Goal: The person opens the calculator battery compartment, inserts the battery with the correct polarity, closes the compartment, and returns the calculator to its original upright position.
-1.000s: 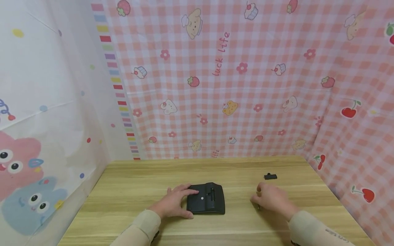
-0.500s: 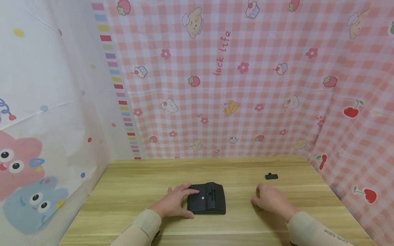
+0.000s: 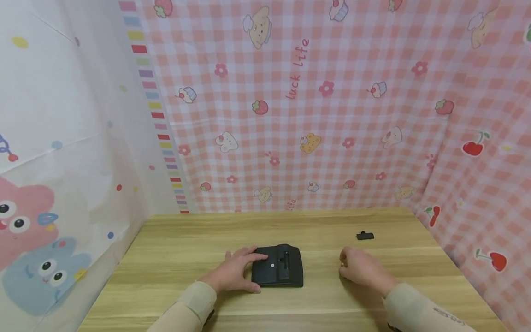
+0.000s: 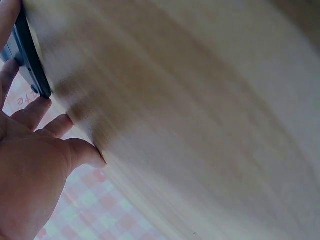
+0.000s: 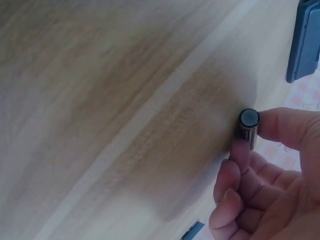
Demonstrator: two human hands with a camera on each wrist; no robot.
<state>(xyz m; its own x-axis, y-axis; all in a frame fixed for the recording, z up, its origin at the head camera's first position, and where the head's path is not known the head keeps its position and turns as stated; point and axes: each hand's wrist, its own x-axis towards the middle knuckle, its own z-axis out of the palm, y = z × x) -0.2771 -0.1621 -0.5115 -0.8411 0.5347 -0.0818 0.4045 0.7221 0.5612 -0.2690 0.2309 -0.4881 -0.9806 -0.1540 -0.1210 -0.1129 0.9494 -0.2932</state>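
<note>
A flat black device that looks like a calculator (image 3: 265,276) lies face down on the table, its narrow battery slot (image 3: 286,261) uncovered. My left hand (image 3: 234,273) rests on its left side with fingers spread, the index finger across the top and the thumb by the near edge. To the right, just over the table, my right hand (image 3: 362,268) pinches a small cylindrical battery (image 5: 249,120) between thumb and fingers. The right wrist view shows one flat end of the battery; its other end is partly hidden by the fingers.
A small black battery cover (image 3: 365,236) with a tab lies beyond my right hand. The wooden table (image 3: 199,230) meets a pink checked cloth (image 3: 315,110) at the back and right. A white cloth (image 3: 83,115) hangs at the left.
My right hand has shifted slightly left, and the battery tip that showed below its fingers now shows at their left side. My left hand and the calculator stay in place.
</note>
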